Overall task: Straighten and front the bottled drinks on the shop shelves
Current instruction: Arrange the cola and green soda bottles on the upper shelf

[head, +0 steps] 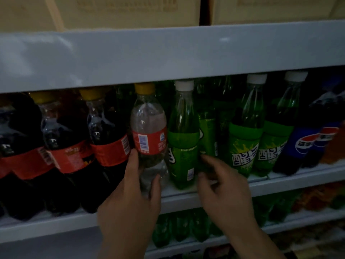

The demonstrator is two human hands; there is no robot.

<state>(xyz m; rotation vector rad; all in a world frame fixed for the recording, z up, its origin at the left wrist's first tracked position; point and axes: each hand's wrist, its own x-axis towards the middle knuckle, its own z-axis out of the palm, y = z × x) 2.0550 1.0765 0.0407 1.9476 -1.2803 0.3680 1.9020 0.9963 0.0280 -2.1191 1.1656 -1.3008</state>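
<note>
Dim shop shelving fills my view, with cardboard boxes [119, 12] on the top tier. On the middle shelf [280, 186] a clear bottle [149, 128] with a red label and yellow cap stands upright at the front edge, between dark cola bottles [108, 143] and a green bottle [183, 139]. My left hand [128, 206] grasps the clear bottle low down, thumb on one side and fingers wrapped round the other. My right hand [225, 195] hovers just beside the green bottle, its fingers loosely bent and wrapped round nothing. It is blurred, so I cannot tell whether a fingertip touches. Further right stand more green bottles [244, 143], then blue-labelled bottles [302, 144].
</note>
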